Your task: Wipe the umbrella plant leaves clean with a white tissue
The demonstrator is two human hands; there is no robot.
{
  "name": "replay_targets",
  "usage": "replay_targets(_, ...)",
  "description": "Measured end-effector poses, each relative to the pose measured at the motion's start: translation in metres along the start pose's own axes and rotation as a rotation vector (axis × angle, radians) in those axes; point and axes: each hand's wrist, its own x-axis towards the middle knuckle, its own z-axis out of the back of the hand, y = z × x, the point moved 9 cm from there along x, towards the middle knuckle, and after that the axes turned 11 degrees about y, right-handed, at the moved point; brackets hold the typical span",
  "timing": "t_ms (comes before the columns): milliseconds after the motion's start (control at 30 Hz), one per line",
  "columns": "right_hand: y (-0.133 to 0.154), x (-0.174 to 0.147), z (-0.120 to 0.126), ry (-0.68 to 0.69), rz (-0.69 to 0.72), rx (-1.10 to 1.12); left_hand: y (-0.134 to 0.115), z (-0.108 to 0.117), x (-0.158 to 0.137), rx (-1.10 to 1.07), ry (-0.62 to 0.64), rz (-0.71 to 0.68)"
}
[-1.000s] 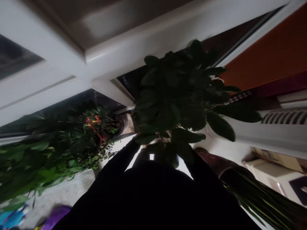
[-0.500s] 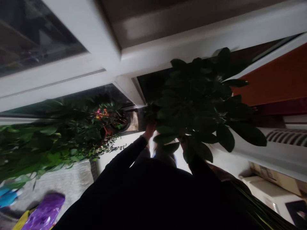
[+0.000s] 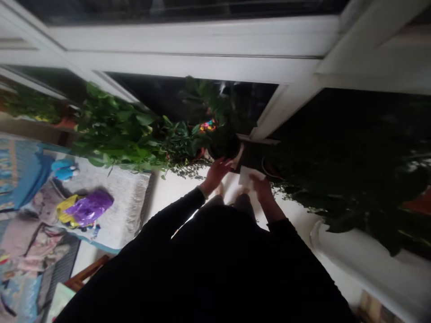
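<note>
My left hand (image 3: 218, 174) reaches to the near side of a dark flower pot (image 3: 232, 150) on the windowsill. Its fingers look stretched out at the pot's lower edge; whether they touch it, I cannot tell in the dim light. A leafy plant (image 3: 202, 96) with a small multicoloured bright item (image 3: 208, 125) stands by that pot. In my right hand (image 3: 261, 186), thumb and fingers pinch a flat white piece (image 3: 248, 176), paper or cloth, over the sill's front edge. Another pot (image 3: 271, 167), partly hidden by dark leaves, is just to its right.
Green plants (image 3: 124, 134) line the sill on the left, and a large dark plant (image 3: 343, 166) fills the right. White window frames (image 3: 188, 42) rise ahead. A purple plastic bag (image 3: 90, 207) lies on a light cover (image 3: 124, 202) at left. My feet (image 3: 219, 189) are below.
The view has swung left along the sill. My right hand, earlier mostly behind the big plant's leaves, now shows holding the white piece. My left hand is now at the dark pot.
</note>
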Motion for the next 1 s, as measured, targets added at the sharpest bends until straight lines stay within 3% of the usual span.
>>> replay_targets(100,0.020,0.044,-0.023,0.000,-0.030,0.046,-0.031,0.004,-0.015,-0.114,-0.014,-0.103)
replay_targets(233,0.070,0.083,-0.050,0.027,0.063,0.053,-0.060,0.002,-0.032,-0.248,-0.067,-0.194)
replay_targets(400,0.139,0.089,-0.073,0.114,0.279,-0.048,-0.090,-0.007,-0.049,-0.458,-0.065,-0.328)
replay_targets(567,0.197,0.082,-0.098,0.268,0.529,-0.218,-0.107,-0.026,-0.044,-0.474,0.010,-0.358)
replay_targets(667,0.200,0.085,-0.099,0.281,0.543,-0.249,-0.102,-0.034,-0.033,-0.453,-0.002,-0.271)
replay_targets(800,0.183,0.091,-0.080,0.198,0.472,-0.258,-0.092,-0.037,-0.023,-0.421,-0.028,-0.189)
replay_targets(1000,0.194,0.073,-0.066,0.175,0.492,-0.359,-0.082,-0.044,-0.014,-0.479,0.040,-0.267)
